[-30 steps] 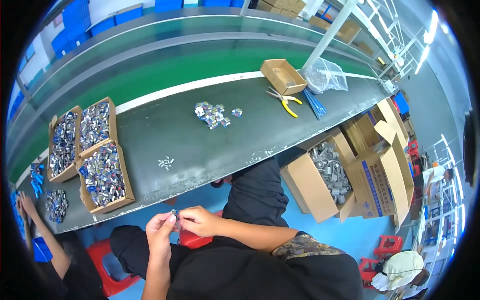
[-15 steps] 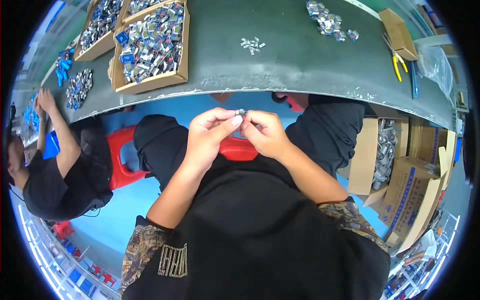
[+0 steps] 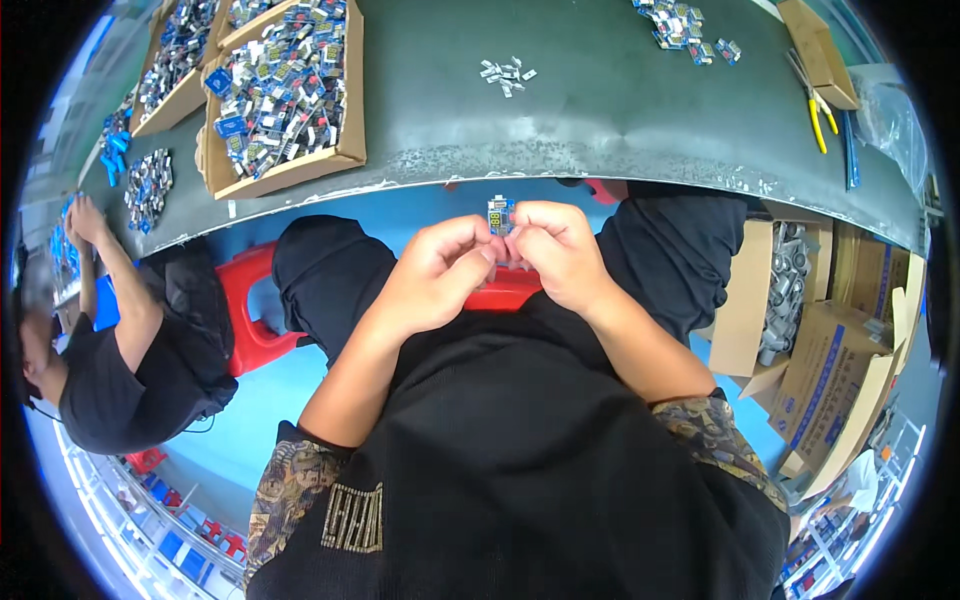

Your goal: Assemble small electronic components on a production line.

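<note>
In front of my lap, just off the bench edge, a small blue circuit board (image 3: 495,222) with a digit display stands up between my fingertips. My left hand (image 3: 440,272) pinches it low on its left side, thumb and fingers closed. On the other side my right hand (image 3: 562,258) also has its fingers closed on the board's lower right part. The fingers hide the board's lower end. Above on the dark green bench (image 3: 440,110) lie several small white pieces (image 3: 507,75).
An open cardboard box (image 3: 290,178) full of similar boards sits left on the bench. More boards (image 3: 675,28) lie at the far right, near yellow-handled pliers (image 3: 818,115). Lower right stands a carton (image 3: 745,310) of grey parts. A co-worker (image 3: 120,350) sits at the left.
The board has come upright, so its display face shows above my fingers; before, it was mostly covered. My right hand has risen slightly, and the whole view has shifted a little.
</note>
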A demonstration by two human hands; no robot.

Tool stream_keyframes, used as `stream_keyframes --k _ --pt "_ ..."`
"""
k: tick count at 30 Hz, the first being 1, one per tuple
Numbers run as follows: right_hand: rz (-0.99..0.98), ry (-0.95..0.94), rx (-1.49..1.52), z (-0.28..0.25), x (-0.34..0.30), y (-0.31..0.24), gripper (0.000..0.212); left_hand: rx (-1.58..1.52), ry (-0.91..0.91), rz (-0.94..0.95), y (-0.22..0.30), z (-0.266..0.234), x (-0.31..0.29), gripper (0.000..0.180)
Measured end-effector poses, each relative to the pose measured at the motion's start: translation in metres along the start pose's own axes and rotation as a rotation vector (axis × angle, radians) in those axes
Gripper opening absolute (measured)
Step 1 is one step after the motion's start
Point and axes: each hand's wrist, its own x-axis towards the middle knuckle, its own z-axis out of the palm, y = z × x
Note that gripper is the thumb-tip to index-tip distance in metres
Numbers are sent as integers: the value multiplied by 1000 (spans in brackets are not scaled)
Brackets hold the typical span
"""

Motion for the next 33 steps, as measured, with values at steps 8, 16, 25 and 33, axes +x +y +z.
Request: stream_keyframes --k 8,16,25,33 --pt "21 28 -29 -5 5 -13 21 112 53 107 -5 1 22 20" --pt "84 -14 230 -3 8 -14 18 -115 95 0 -1 15 25 22" --pt "79 54 225 5 11 -18 23 -203 107 -105 11 15 26 21" --pt "93 24 219 2 13 -17 20 -310 92 -116 9 15 24 24"
